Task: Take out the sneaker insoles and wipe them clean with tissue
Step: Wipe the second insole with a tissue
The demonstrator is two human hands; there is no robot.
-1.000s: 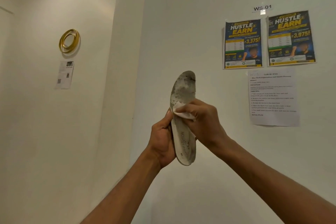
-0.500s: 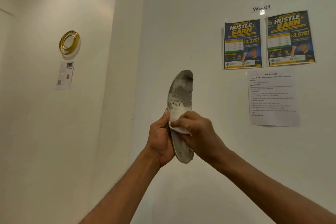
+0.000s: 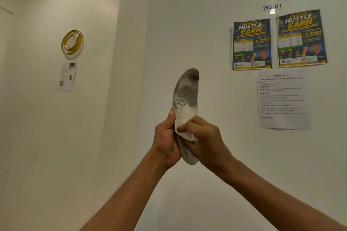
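The left hand [image 3: 165, 141] is wrapped around the lower half of a long, white foam shoe insole [image 3: 185, 99] with a dirty grey top. The thumb lies up along the insole's left edge. The insole stands almost straight up, held out in the air in front of a pale wall. Its grey toe end pokes up above both hands, and its heel end peeks out just under them.

The right hand [image 3: 204, 140] pinches a small, crumpled white tissue [image 3: 187, 134] and presses it flat on the insole's face — right beside the left thumb.

Up and to the right of the hands hang two dark blue and yellow posters [image 3: 251, 44] and a white printed sheet [image 3: 282, 99]. Up and to the left hangs a shiny gold ring [image 3: 72, 41] — a small paper note [image 3: 67, 76] is stuck under it.
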